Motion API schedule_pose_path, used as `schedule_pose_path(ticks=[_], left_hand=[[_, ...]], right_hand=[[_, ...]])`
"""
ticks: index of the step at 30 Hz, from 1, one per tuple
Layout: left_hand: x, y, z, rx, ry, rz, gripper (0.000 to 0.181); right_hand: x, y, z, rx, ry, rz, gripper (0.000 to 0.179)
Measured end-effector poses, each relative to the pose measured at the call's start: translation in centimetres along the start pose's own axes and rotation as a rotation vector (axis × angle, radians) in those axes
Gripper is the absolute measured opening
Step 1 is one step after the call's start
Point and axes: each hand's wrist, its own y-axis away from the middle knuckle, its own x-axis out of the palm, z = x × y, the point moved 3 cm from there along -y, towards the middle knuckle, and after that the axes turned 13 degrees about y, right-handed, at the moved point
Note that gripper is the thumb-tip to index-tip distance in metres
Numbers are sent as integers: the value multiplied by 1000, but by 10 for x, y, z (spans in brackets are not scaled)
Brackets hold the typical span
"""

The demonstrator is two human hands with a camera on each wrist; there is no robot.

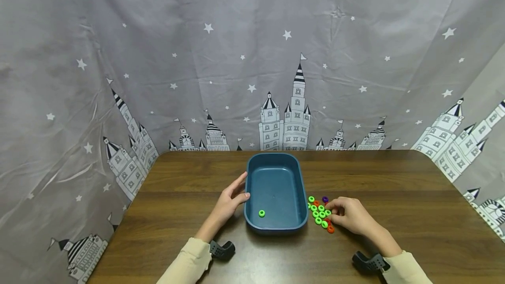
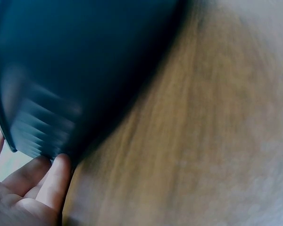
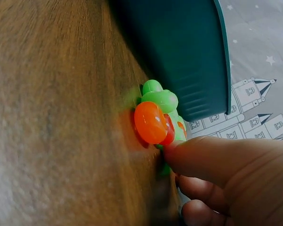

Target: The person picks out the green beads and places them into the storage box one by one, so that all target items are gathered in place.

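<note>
Rings [image 1: 321, 214], mostly green with a few red or orange and one purple, lie clustered on the wooden counter [image 1: 158, 214] at the fingertips of the person's right grip [image 1: 349, 216]. Thumb and forefinger there are bent and close together at the rings; whether they pinch one, I cannot tell. Left of the cluster, between both grips, sits a blue bin [image 1: 274, 227]. The left grip [image 1: 229, 197] is spread wide, its fingers touching the bin's outer side. Inside, right of that grip and nearer the person, lies a single green ring [image 1: 259, 214].
</note>
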Motion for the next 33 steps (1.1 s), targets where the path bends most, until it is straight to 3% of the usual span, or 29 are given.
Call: schedule_pose_path(ticks=[20, 33], left_hand=[[1, -1, 1, -1, 1, 0, 66], [1, 0, -1, 5, -12, -8, 66]], right_hand=[[0, 0, -4, 22, 1, 2, 11], [-6, -10, -5, 30, -24, 77, 11]])
